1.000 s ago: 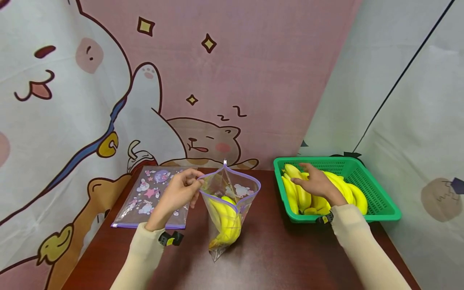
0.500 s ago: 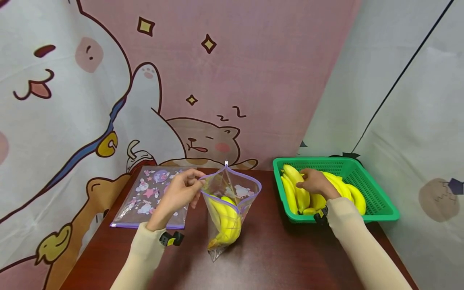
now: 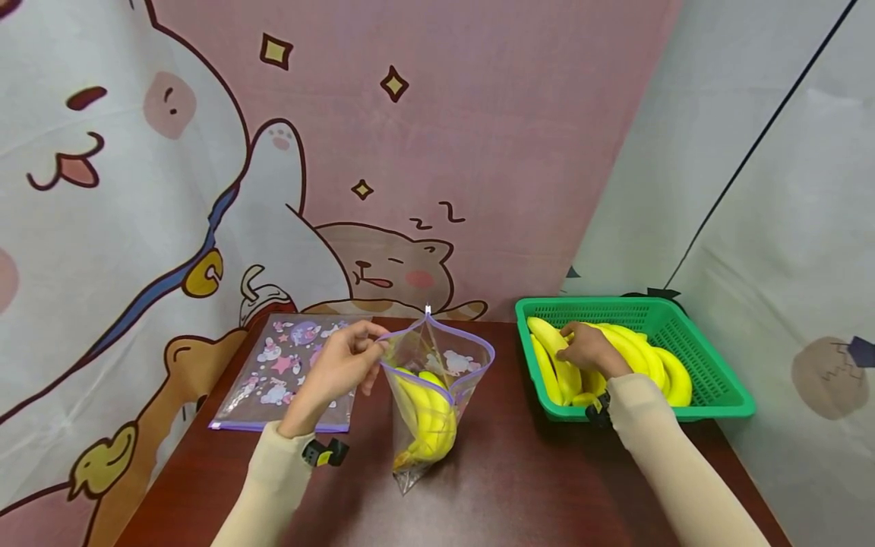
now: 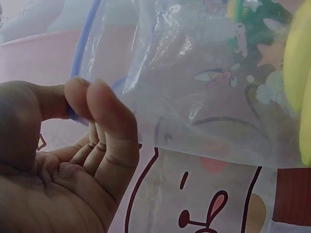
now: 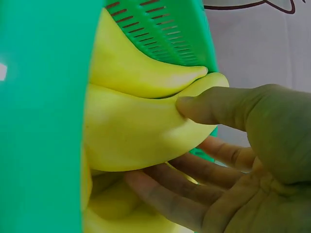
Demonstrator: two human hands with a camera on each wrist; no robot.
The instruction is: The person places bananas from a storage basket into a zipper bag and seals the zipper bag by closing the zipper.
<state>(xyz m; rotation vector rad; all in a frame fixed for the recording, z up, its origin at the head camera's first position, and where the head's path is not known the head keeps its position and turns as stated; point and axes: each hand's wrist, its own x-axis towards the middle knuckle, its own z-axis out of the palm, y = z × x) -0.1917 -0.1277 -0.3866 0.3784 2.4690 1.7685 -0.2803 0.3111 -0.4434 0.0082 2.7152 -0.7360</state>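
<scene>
My left hand (image 3: 347, 358) pinches the purple-edged rim of a clear zip bag (image 3: 456, 360) between thumb and index finger. The bag's mouth gapes, a white slider at its far corner, and yellow bananas (image 3: 434, 425) sit inside it. In the left wrist view, thumb and fingertip (image 4: 104, 99) meet at the rim. Over on the right, my right hand (image 3: 593, 351) reaches into a green basket (image 3: 734, 404) of bananas. It grips one banana (image 5: 141, 128), thumb on top and fingers underneath, as the right wrist view shows. Another banana (image 5: 141, 77) lies alongside.
A second zip bag (image 3: 280, 380), printed with cartoon figures, lies flat at the left of the dark red table (image 3: 519, 486). Behind the table hangs a cartoon-printed cloth (image 3: 478, 152). More bananas (image 3: 673, 376) fill the basket's near and middle part.
My right hand has closed from spread fingers onto a banana in the basket, and that banana's top end has shifted slightly left. The left hand and bag have barely moved.
</scene>
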